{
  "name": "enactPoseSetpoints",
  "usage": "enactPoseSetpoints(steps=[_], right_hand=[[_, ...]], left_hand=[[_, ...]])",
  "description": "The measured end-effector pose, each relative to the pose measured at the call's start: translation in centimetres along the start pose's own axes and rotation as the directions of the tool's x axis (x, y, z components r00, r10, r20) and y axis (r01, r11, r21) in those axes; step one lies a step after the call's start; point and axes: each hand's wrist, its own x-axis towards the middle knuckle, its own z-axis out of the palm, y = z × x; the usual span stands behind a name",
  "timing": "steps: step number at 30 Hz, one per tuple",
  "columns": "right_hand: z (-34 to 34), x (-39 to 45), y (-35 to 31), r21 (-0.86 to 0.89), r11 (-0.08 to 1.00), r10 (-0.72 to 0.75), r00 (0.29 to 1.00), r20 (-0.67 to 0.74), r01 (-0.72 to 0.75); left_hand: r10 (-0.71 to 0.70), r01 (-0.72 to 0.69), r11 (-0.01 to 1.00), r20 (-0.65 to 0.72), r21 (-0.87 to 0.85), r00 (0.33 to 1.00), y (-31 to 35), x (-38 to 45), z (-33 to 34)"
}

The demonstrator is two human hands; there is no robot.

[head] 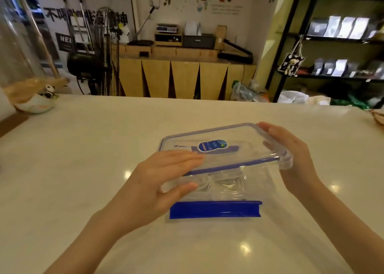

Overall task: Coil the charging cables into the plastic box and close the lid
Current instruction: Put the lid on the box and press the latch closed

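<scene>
A clear plastic box [224, 187] sits on the white table [83, 149] in front of me. Its clear lid [234, 159], with a blue seal and a blue oval sticker [212, 145], lies on top of the box. A blue clip flap [215, 209] hangs open at the near side. My left hand [162, 182] grips the box's left end, fingers on the lid and thumb on the wall. My right hand [291, 157] holds the right end over a clear clip. I cannot make out any cables through the plastic.
A white bowl with a panda figure [38, 101] stands at the table's far left beside a large clear vessel [18, 45]. A woven item [378, 117] pokes in at the right edge. Beyond the table are a wooden counter and black shelves.
</scene>
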Motion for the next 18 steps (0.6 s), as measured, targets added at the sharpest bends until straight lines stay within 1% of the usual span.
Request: enactPoseSetpoints(steps=[2,4,8,12,18], right_hand=[[-0.5,-0.9,0.6,0.001,0.995,0.102,0.995,0.001,-0.102],[-0.6,-1.8,1.1,-0.015,0.986,0.168,0.986,-0.013,-0.169],[-0.3,-2.7,2.0,-0.025,0.982,0.187,0.982,-0.033,-0.188],[-0.1,-2.8,2.2,-0.034,0.98,0.194,0.981,-0.009,-0.194],[-0.1,-2.8,2.0,-0.059,0.982,0.182,0.983,0.015,-0.181]], left_hand=[[-0.004,0.004,1.0,0.029,-0.012,1.0,-0.3,-0.6,0.4],[0.0,0.0,1.0,0.055,-0.004,0.998,-0.5,-1.1,0.8],[-0.008,0.006,1.0,0.089,0.021,0.996,-0.7,-1.4,1.0],[-0.039,0.041,0.999,0.104,-0.014,0.994,-1.3,-1.7,1.3],[-0.07,0.069,0.997,0.064,0.018,0.996,-1.3,-1.6,1.7]])
